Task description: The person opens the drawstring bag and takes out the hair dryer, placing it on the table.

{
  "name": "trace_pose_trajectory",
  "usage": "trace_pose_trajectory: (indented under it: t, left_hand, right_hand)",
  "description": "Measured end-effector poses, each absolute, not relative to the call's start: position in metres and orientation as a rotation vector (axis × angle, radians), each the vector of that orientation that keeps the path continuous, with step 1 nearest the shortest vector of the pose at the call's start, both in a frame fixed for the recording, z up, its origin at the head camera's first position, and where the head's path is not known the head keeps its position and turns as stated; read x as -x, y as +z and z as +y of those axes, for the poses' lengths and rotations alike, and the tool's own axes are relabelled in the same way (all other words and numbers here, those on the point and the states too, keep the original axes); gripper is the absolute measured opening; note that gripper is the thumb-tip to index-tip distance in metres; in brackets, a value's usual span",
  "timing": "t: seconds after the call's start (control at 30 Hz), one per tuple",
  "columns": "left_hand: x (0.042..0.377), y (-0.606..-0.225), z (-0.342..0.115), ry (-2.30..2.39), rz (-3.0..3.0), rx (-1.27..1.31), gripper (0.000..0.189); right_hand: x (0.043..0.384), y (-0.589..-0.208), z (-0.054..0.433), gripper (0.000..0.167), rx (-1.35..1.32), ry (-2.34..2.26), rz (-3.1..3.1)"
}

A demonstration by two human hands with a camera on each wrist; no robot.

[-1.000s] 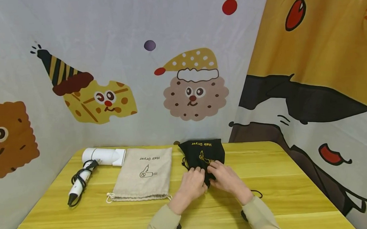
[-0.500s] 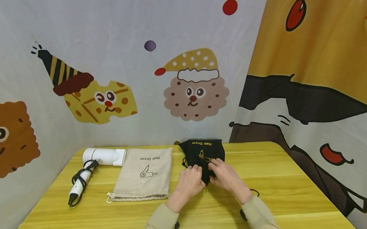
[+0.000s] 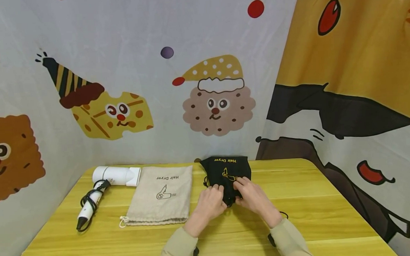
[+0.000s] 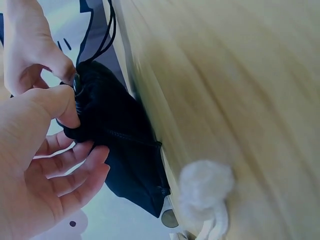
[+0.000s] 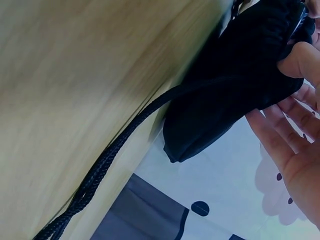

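A black drawstring pouch (image 3: 228, 167) with yellow "Hair Dryer" lettering lies at the far side of the table. My left hand (image 3: 210, 203) pinches the left of its gathered mouth, thumb on top and fingers beneath in the left wrist view. On the right of that mouth, my right hand (image 3: 253, 197) pinches the black cloth (image 5: 240, 80) the same way. Between the hands the fabric is bunched, and the pouch's inside is hidden. A black drawstring cord (image 5: 120, 142) trails from the pouch across the table on the right.
Left of the pouch, a beige drawstring bag (image 3: 163, 203), also marked "Hair Dryer", lies flat. A white hair dryer (image 3: 115, 175) with its black cord wound round the handle lies beyond it on the wooden table (image 3: 127, 246). A cartoon-printed curtain (image 3: 124, 39) hangs behind.
My left hand has shifted slightly left and away from me, so the hands stand a little farther apart at the pouch's mouth. Both keep hold of the cloth.
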State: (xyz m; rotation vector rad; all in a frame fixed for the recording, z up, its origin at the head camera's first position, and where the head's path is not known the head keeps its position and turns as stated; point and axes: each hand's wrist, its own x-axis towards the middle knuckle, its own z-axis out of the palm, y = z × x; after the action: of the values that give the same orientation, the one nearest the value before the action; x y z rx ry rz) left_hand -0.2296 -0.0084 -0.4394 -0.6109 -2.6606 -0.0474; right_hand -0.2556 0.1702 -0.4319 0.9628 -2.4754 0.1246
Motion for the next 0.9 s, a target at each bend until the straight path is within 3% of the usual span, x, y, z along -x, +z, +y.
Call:
trace_pose_trajectory:
  t: [0.9]
  left_hand:
    - [0.2267, -0.4423, -0.0029, -0.135, -2.749, 0.632, 0.033]
  right_hand:
    - [0.2556, -0.4335, 0.1712, 0.025, -0.900, 0.243, -2.411]
